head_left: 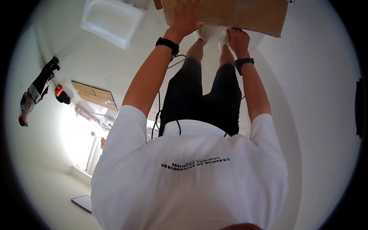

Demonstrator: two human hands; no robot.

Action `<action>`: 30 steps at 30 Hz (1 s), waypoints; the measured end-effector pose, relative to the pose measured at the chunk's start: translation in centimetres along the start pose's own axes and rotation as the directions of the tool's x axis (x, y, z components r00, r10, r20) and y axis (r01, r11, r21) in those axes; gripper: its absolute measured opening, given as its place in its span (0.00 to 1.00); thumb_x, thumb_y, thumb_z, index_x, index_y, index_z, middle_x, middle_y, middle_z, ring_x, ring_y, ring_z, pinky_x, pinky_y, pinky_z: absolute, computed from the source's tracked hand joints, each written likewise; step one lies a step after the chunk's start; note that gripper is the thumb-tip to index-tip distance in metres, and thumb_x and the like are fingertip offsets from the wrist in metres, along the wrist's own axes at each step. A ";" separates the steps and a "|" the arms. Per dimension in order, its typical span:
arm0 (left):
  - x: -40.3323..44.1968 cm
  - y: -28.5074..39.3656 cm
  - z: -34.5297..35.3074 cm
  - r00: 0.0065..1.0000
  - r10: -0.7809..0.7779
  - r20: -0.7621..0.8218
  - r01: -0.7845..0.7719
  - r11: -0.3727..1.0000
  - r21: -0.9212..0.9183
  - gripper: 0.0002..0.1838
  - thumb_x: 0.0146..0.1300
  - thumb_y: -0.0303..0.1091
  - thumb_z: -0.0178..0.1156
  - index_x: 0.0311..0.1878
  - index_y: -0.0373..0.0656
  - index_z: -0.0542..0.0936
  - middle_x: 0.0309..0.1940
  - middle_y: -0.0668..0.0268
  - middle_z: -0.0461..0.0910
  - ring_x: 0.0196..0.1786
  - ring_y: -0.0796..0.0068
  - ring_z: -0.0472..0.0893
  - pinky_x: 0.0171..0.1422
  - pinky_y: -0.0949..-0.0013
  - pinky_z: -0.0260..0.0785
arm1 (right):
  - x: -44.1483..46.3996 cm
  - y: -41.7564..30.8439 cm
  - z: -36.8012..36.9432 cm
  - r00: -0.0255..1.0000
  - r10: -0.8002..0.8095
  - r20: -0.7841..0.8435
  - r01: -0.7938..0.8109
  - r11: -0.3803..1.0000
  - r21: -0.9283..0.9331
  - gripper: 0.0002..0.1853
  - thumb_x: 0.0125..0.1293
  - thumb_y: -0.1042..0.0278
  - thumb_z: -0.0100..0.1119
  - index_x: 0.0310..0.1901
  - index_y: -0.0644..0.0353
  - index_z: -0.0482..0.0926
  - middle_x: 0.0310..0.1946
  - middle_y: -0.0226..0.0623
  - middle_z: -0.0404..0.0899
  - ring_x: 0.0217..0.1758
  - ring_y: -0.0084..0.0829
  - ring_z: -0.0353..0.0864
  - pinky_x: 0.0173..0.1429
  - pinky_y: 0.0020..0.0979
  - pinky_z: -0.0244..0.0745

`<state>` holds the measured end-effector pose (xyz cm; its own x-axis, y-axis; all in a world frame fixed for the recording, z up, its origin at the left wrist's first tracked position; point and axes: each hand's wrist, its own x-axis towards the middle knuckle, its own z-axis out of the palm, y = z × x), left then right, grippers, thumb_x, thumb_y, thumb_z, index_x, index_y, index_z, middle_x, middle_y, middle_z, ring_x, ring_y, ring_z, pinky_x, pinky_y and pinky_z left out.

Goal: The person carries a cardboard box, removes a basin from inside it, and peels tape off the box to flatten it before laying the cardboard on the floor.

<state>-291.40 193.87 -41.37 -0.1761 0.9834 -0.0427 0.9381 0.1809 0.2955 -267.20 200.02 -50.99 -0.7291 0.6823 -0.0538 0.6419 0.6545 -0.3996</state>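
Cardboard: a brown cardboard piece (245,15) lies across the top of the view, just beyond the wearer's feet, partly cut off by the frame; whether it is a box or a flat sheet, I cannot tell.
Left hand: the left hand (186,17) is open with fingers spread, laid over the cardboard piece near its left end.
Right hand: the right hand (239,40) is at the near edge of the cardboard piece, fingers curled; whether they grip it, I cannot tell.
Wrists: a black band (167,45) circles the left wrist, and a dark watch (244,64) the right.
Clothing: white shirt (191,172) with dark lettering, black shorts (203,97), pale shoes (201,35).
Cable: a thin black cable (159,111) loops beside the shorts.
Left side: a white tub (111,22) sits near the cardboard piece; farther off are a flat cardboard sheet (94,95) and an orange-and-black bag (62,94).
Other person: a person (36,90) in dark trousers is beyond the bag, well apart from the wearer's hands.
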 end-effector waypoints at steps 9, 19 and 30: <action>-0.1 -0.7 1.5 0.974 -0.017 0.226 0.009 0.999 0.036 0.59 0.47 0.52 0.73 0.77 0.45 0.50 0.79 0.53 0.41 0.80 0.46 0.40 0.76 0.34 0.38 | 1.2 0.4 -0.4 0.984 -0.133 0.116 0.121 0.987 0.104 0.13 0.62 0.64 0.57 0.20 0.57 0.77 0.19 0.42 0.79 0.24 0.43 0.81 0.31 0.41 0.76; 0.5 -1.6 2.3 0.980 0.022 0.196 -0.064 0.975 0.213 0.60 0.50 0.55 0.70 0.78 0.45 0.45 0.79 0.52 0.40 0.79 0.42 0.42 0.71 0.27 0.46 | 2.1 0.1 -1.2 0.985 -0.151 0.085 0.133 0.974 0.184 0.14 0.62 0.63 0.55 0.22 0.60 0.77 0.23 0.43 0.81 0.27 0.48 0.80 0.34 0.45 0.77; 1.0 -0.6 0.0 0.952 -0.111 0.286 0.046 0.974 0.223 0.54 0.52 0.55 0.69 0.77 0.48 0.52 0.80 0.59 0.41 0.80 0.49 0.44 0.73 0.33 0.48 | -0.2 -3.6 -0.1 0.857 0.502 0.120 -0.515 0.815 0.266 0.17 0.67 0.49 0.57 0.43 0.54 0.83 0.31 0.36 0.86 0.35 0.42 0.85 0.41 0.40 0.80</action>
<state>-292.14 194.72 -41.60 -0.1862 0.9195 -0.3462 0.9718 0.2242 0.0727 -269.35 197.51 -49.46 -0.3310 0.8738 -0.3562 0.8355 0.0959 -0.5411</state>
